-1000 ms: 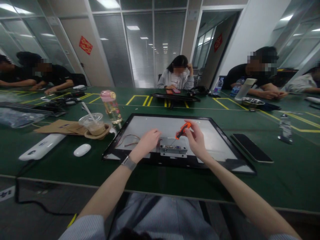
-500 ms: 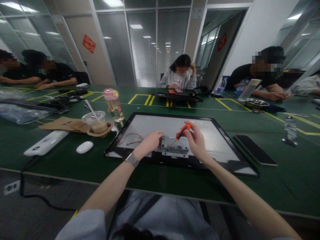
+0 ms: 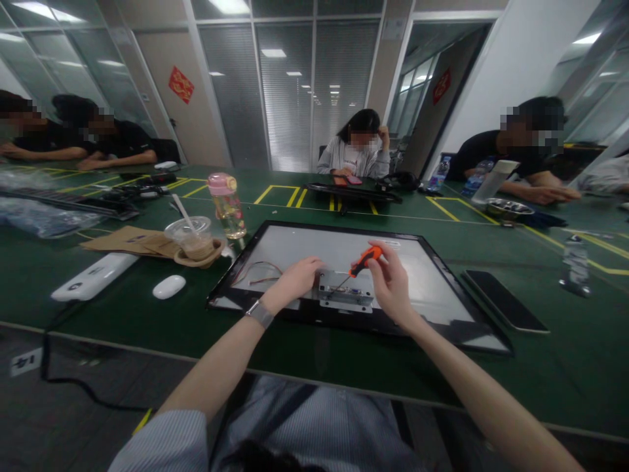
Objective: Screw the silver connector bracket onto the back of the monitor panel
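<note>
In my right hand (image 3: 392, 282) is an orange and black screwdriver (image 3: 365, 259), its shaft slanting down to the left. The tip meets the port side of a metal bracket (image 3: 345, 300) with connectors, though the exact contact point is too small to make out. My left hand (image 3: 299, 278), with a watch on the wrist, grips the bracket's left edge between closed fingers. Beneath both hands lies a flat display panel (image 3: 427, 275) with a black frame and a pale back. Thin wires (image 3: 260, 270) rest on it at the left.
Left of the panel are a white mouse (image 3: 169, 287), a plastic cup (image 3: 192, 236), a pink-lidded bottle (image 3: 227, 206) and a white power strip (image 3: 93, 276). A black phone (image 3: 506, 300) lies to the right. Several people sit around the green table (image 3: 285, 357).
The view has shifted slightly, moving everything a little to the right. The screwdriver stays in my right hand at the bracket, and my left hand keeps its place there.
</note>
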Motion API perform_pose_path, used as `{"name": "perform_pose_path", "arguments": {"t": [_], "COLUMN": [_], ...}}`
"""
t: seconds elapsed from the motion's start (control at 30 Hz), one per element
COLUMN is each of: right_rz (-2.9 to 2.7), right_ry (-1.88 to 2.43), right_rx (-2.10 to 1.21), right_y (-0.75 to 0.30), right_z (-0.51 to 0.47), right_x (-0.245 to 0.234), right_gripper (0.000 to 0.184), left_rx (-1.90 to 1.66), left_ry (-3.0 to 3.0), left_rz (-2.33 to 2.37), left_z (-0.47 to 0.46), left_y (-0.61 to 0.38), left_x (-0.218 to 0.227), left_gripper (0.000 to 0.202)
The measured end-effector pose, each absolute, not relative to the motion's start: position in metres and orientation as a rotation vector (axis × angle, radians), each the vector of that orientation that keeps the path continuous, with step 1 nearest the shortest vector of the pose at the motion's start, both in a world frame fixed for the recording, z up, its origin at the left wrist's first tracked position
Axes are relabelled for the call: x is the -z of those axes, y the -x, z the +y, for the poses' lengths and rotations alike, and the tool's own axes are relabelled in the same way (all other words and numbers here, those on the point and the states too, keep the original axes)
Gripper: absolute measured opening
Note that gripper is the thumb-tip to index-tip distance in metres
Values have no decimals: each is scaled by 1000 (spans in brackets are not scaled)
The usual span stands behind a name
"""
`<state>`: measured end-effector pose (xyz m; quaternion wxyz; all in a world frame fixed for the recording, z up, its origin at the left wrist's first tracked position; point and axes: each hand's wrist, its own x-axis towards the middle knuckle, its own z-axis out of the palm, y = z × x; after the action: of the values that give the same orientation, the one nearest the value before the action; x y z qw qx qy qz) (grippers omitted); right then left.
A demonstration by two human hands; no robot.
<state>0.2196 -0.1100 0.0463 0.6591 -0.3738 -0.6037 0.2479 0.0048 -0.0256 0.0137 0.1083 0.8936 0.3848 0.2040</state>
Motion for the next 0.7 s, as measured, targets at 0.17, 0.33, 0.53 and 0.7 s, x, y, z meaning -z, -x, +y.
{"name": "perform_pose_path", "arguments": {"t": [0.17, 0.33, 0.53, 0.7], "right_rz": [-1348, -1243, -1183, -1214], "right_ry": [824, 836, 860, 870], "right_rx": [-557, -597, -587, -577], "right_y": [-224, -229, -235, -237], "right_z": [-105, -99, -96, -92], "right_x": [-43, -44, -48, -43], "right_gripper": [27, 26, 26, 27], "left_rx": [-722, -441, -362, -348], "left_ry": [-2398, -2403, -2641, -2743], "left_rz": [971, 757, 757, 740], "left_z": [-29, -37, -44, -47], "left_y": [13, 9, -5, -7], "left_x": [-41, -42, -32, -30], "left_gripper": [10, 9, 11, 14]}}
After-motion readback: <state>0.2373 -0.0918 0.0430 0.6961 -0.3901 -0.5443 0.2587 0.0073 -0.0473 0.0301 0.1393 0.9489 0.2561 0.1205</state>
